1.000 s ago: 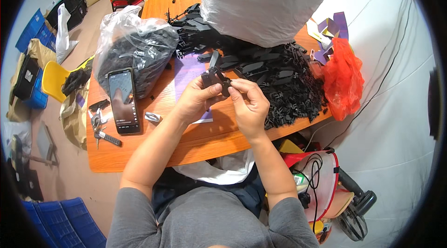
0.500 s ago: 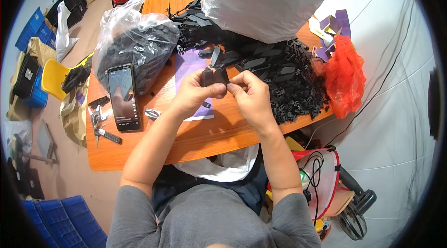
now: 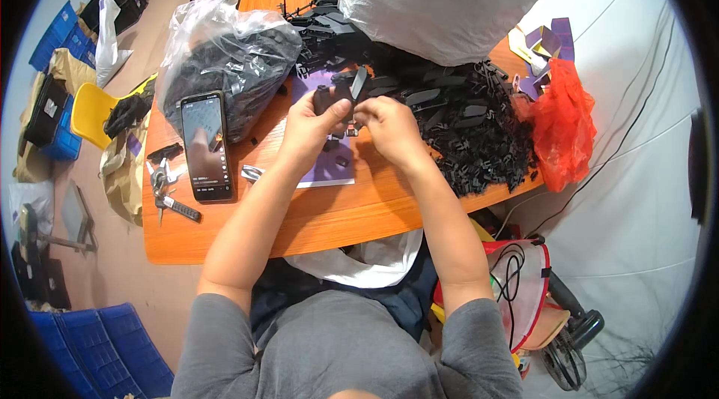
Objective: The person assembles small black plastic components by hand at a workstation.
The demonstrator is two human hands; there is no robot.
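Observation:
Between the thumb and fingers of my left hand is a blocky black plastic part. A grey blade-shaped piece sticks up at its right side; whether the two are joined I cannot tell. My right hand is closed just to the right, its fingertips pinched together against or close by the part. What those fingertips hold, if anything, is hidden. Beneath the hands lies a purple sheet with small black pieces on it. A large heap of black plastic parts spreads beyond and right of my right hand.
A phone leans against a clear bag of black parts on the left. Keys lie beside it on the wooden table. A big white sack stands at the back; a red plastic bag hangs at the right edge.
The black part has been turned in my left hand, and the grey blade now sits farther right. My right fingers have curled in and moved up beside it. The whole view has shifted slightly.

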